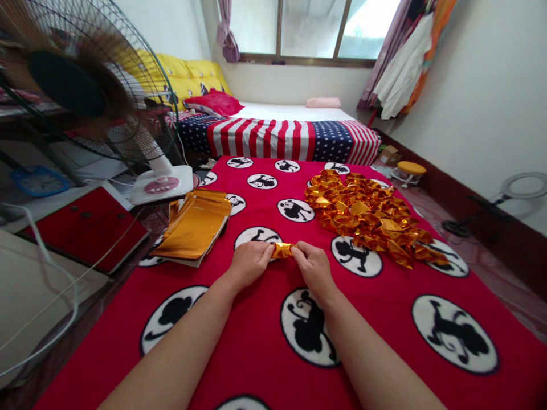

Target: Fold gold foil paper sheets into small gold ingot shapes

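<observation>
Between my two hands is a small folded piece of gold foil paper [282, 250], held just above the red patterned cloth [239, 353]. My left hand [251, 263] pinches its left end, and my right hand [313, 266] pinches the right end. Fingertips partly hide both ends of the piece. A stack of flat gold foil sheets [194, 225] lies to the left of my left hand. Beyond my right hand spreads a heap of folded gold foil pieces [363, 205].
At the left stands a fan [68, 85] on a white base [164, 182], beside a red panel [85, 228] and white cables. A bed with a striped, starred cover [265, 136] is behind the cloth. To the right are a yellow stool [411, 168] and a ring light [523, 187].
</observation>
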`<state>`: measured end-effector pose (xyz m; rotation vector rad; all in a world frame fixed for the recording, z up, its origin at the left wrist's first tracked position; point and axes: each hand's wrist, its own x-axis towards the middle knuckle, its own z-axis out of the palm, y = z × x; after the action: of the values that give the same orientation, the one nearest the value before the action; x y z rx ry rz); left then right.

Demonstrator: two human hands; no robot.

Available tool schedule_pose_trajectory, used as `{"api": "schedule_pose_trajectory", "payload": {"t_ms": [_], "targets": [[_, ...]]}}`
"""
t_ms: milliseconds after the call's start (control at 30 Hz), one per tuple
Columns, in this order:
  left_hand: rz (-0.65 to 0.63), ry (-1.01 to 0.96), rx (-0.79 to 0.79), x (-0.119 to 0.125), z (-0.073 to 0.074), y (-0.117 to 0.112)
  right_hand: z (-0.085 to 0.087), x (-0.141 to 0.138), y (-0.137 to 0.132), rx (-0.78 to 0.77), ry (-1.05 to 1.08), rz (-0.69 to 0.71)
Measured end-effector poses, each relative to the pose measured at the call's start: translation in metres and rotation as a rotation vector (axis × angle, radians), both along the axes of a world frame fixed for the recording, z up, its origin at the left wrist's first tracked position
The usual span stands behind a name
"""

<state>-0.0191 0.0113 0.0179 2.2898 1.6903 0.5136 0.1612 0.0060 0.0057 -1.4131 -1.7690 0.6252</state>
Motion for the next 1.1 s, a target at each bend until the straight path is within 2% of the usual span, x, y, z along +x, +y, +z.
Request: {"api": "schedule_pose_trajectory", "payload": {"t_ms": [500, 967, 1100], "targets": [[0.004, -0.586, -0.157, -0.005, -0.014, 0.006, 0.000, 0.000, 0.000, -0.013, -0.041, -0.014], [-0.012, -0.780, -0.252, -0.004, -0.018, 0.007, 0.000, -0.001, 0.000, -0.018, -0.038, -0.004], [-0.012, -0.792, -0.258, -0.004, -0.018, 0.007, 0.000, -0.001, 0.000, -0.030, 0.037, 0.007]]}}
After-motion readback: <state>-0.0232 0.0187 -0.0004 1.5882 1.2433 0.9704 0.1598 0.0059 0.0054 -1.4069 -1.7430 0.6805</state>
